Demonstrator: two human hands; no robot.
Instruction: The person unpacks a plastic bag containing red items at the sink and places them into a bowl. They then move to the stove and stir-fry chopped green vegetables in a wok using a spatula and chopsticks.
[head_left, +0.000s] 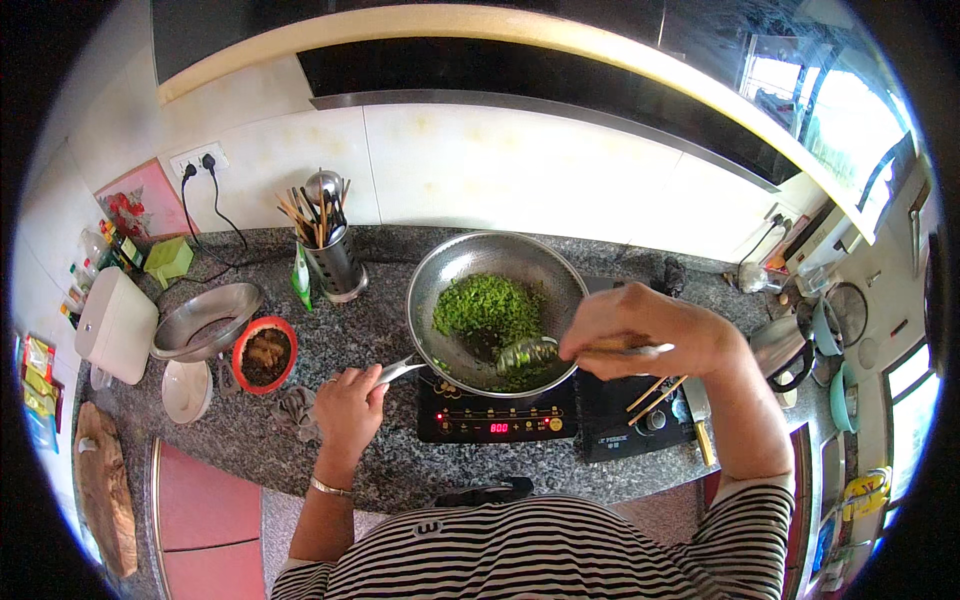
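A steel wok (427, 262) stands on a black induction cooktop (480, 431) with a lit red display. Chopped green vegetables (487, 304) lie in the wok, heaped toward its back and middle. My left hand (349, 409) is closed around the wok's metal handle (399, 369) at its outer end. Above the wok's right rim, my right hand (630, 334) grips a metal spatula or ladle, its handle end sticking out to the right. The head of that utensil (527, 354) is down among the greens, blurred, so its exact shape is unclear.
Left stand a red-rimmed bowl of dark food (265, 355), a white bowl (187, 391), a steel basin (206, 322) and a utensil holder (339, 266). At right, chopsticks (656, 401) lie on a second cooktop (630, 442), beside a knife (703, 442) and a steel kettle (780, 349).
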